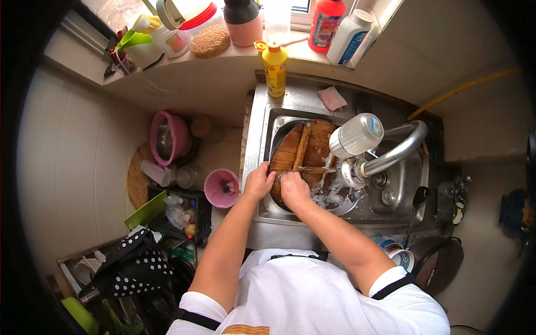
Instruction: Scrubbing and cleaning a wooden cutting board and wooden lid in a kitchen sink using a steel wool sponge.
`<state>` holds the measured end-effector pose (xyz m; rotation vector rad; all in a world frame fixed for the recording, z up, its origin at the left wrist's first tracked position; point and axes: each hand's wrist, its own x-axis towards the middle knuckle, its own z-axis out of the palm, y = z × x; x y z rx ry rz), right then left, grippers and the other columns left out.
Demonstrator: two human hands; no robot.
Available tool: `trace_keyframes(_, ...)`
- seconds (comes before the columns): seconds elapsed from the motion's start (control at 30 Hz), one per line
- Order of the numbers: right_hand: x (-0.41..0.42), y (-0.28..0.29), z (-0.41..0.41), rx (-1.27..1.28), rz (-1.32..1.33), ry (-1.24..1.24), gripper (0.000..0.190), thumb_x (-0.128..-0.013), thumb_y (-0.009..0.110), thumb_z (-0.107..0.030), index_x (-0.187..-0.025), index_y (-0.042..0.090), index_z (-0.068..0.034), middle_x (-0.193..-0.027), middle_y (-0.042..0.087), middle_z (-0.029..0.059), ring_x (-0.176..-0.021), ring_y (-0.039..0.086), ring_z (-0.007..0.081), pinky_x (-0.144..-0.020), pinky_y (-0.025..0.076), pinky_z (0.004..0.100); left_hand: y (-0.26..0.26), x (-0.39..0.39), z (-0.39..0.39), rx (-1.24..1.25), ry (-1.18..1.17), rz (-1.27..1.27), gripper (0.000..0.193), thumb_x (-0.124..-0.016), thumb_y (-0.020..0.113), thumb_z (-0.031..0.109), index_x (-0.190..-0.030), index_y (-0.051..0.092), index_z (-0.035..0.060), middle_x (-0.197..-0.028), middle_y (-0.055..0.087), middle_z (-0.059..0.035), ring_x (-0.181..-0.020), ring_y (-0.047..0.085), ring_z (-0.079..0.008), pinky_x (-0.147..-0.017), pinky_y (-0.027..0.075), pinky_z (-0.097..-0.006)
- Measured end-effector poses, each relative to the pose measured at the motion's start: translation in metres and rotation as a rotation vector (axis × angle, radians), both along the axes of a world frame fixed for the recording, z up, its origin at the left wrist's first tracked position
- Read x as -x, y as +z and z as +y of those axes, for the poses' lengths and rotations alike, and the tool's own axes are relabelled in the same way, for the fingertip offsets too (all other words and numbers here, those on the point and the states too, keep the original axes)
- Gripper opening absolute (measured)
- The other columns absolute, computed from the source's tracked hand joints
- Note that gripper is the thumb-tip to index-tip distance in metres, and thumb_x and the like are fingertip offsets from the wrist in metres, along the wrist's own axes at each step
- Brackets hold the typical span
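Observation:
A round wooden pot lid (289,144) with crossed wooden bars (302,146) rests tilted in the left sink basin (272,115), its underside or handle side up. My left hand (258,182) grips its left rim, with the thumb toward the wood. Pressed against the lid just beside it, my right hand (295,190) is closed on a small grey scourer (285,173), mostly hidden by the fingers. White suds (331,197) lie over the lid's lower right part. A metal vessel's rim (347,208) shows beneath the lid.
A curved steel faucet (402,146) with a clear filter housing (356,135) overhangs the lid's right side. Behind the basin stand a yellow detergent bottle (275,71) and a pink sponge cloth (332,99). The second basin (402,180) lies right; a pink bin (221,188) stands left.

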<state>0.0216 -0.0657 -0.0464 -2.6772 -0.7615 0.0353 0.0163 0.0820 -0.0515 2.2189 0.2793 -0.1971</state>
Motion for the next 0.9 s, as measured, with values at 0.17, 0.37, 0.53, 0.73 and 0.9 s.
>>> trace_keyframes(0.17, -0.029, 0.033, -0.012, -0.087, 0.115, -0.006, 0.015, -0.072, 0.056, -0.004, -0.086, 0.058, 0.000, -0.086, 0.059, 0.0183, -0.082, 0.056, 0.0335, -0.076, 0.048, 0.0419, -0.005, -0.007, 0.013, 0.072, -0.057, -0.012, 0.034, -0.083, 0.061, 0.023, -0.111, 0.054, 0.0037, -0.087, 0.064, -0.0213, -0.083, 0.062, -0.0367, -0.073, 0.049, -0.0414)
trace_keyframes(0.37, -0.120, 0.032, -0.005, -0.133, -0.293, -0.188, 0.009, -0.074, 0.053, -0.003, -0.082, 0.053, -0.003, -0.088, 0.057, 0.0112, -0.084, 0.053, 0.0313, -0.075, 0.048, 0.0395, 0.001, -0.046, 0.024, 0.005, -0.377, 0.007, 0.035, -0.085, 0.062, 0.027, -0.101, 0.051, -0.0021, -0.082, 0.061, -0.0262, -0.081, 0.060, -0.0418, -0.069, 0.047, -0.0453)
trace_keyframes(0.53, -0.105, 0.016, 0.019, -0.062, -0.189, -0.327, 0.008, -0.076, 0.049, -0.002, -0.083, 0.053, -0.003, -0.091, 0.057, 0.0119, -0.085, 0.053, 0.0319, -0.075, 0.049, 0.0400, -0.013, -0.046, 0.029, 0.008, -0.431, -0.056, 0.028, -0.086, 0.059, 0.024, -0.085, 0.046, -0.0004, -0.073, 0.058, -0.0270, -0.074, 0.056, -0.0459, -0.064, 0.044, -0.0507)
trace_keyframes(0.73, -0.050, 0.002, 0.025, -0.071, -0.164, -0.373, 0.011, -0.075, 0.051, -0.001, -0.085, 0.055, -0.001, -0.096, 0.058, 0.0143, -0.085, 0.054, 0.0321, -0.074, 0.050, 0.0395, -0.018, -0.050, 0.031, 0.072, -0.423, -0.108, 0.027, -0.083, 0.062, 0.021, -0.084, 0.045, -0.0002, -0.067, 0.055, -0.0261, -0.066, 0.055, -0.0464, -0.058, 0.043, -0.0500)
trace_keyframes(0.9, -0.013, -0.003, 0.032, -0.005, -0.115, -0.386, 0.009, -0.075, 0.052, -0.004, -0.083, 0.055, 0.000, -0.094, 0.058, 0.0145, -0.083, 0.055, 0.0299, -0.070, 0.051, 0.0367, -0.021, -0.048, 0.033, 0.081, -0.433, -0.112, 0.026, -0.083, 0.063, 0.019, -0.082, 0.046, -0.0010, -0.065, 0.055, -0.0247, -0.064, 0.055, -0.0451, -0.056, 0.043, -0.0475)
